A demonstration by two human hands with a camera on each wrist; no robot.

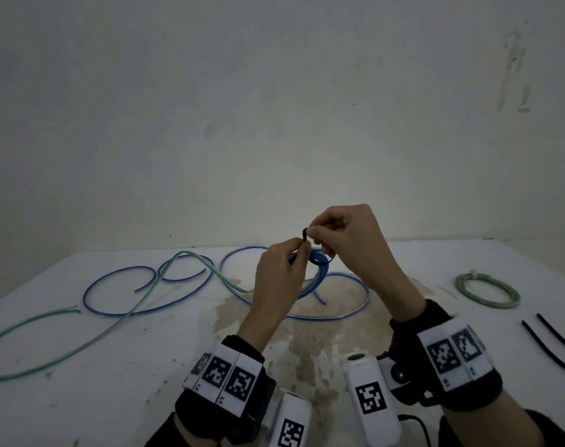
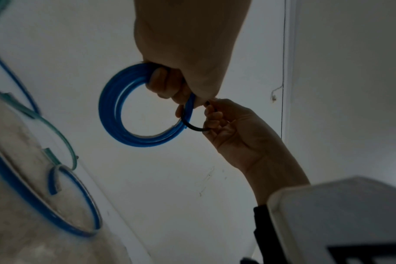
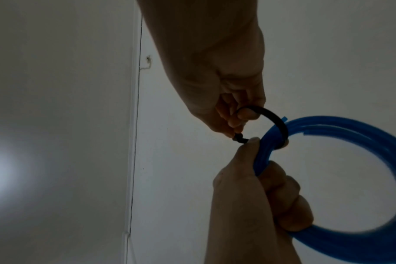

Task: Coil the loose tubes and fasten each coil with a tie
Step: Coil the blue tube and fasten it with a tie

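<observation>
Left hand grips coil; right hand pinches tie looped crosswise round it (ends meet above).

The left hand grips the blue coil at its 1 o'clock side. The right hand pinches a black tie looped around the coil at 3 o'clock.

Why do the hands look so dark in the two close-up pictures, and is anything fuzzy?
Left wrist view: the left hand is dim against the pale wall, and the loose blue tube is blurred. Right wrist view: the right hand is shadowed too, a glare patch sits at the left edge, and the blue coil smears. Head view: dim but sharper.
</observation>
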